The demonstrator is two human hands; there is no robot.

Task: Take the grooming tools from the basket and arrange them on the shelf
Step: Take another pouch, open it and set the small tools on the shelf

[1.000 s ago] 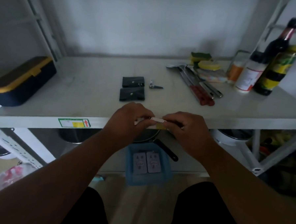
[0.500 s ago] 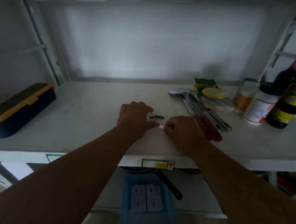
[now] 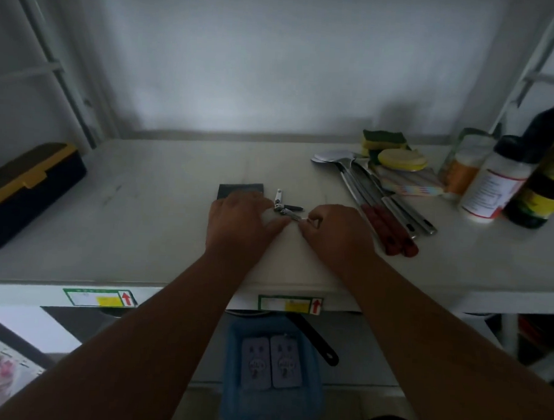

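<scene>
One white shelf (image 3: 141, 202) carries one black-and-yellow case (image 3: 23, 190), one dark pouch (image 3: 238, 189) and two small metal grooming tools (image 3: 288, 208). The left hand (image 3: 241, 220) lies flat over the pouch beside them; the right hand (image 3: 335, 232) pinches the nearer tool's end. Below, one blue basket (image 3: 272, 399) holds two cards (image 3: 271, 362).

Both hands, left (image 3: 240, 219) and right (image 3: 334, 230), reach forward, fingers curled, nearly touching.
</scene>
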